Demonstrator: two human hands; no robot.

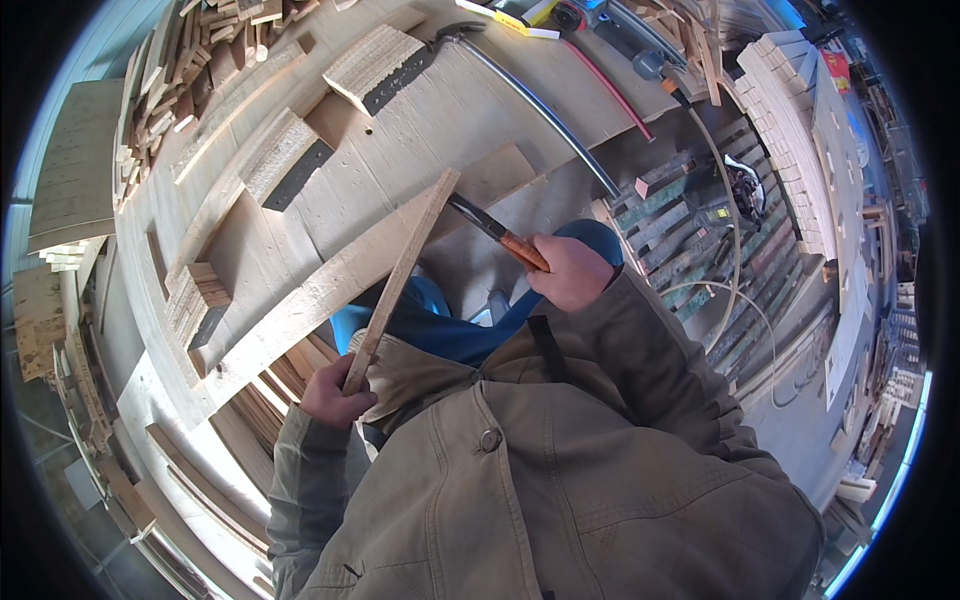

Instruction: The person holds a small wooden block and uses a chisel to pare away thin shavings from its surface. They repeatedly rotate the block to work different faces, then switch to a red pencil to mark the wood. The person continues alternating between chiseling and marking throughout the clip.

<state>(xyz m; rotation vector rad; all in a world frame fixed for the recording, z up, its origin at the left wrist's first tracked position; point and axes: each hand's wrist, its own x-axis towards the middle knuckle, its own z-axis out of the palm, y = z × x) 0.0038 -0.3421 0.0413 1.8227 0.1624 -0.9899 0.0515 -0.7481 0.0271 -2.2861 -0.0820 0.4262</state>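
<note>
Head view: your left hand (338,396), at 8 o'clock, is curled tight around the near end of a wooden slat (408,270). The slat sits just off centre toward 10 o'clock, long axis running 7 to 1, far end pointing at 1 and overlapping the near edge of the counter (350,180); can't tell if it rests there. Your right hand (575,272), between 2 and 3, is wrapped around the brown handle of a dark-shafted tool (495,230). Tool axis runs 4 to 10, tip aimed at 10, just beside the slat's far end; contact unclear. On the counter you have black-faced blocks (285,160) at 9, 10 and 11, a scrap wood pile (190,80) near 10, and a hook-headed metal bar (535,97) from 12 to 1. Slatted pallet (652,231) between 2 and 3, pale board stack (785,130) at 2.
</note>
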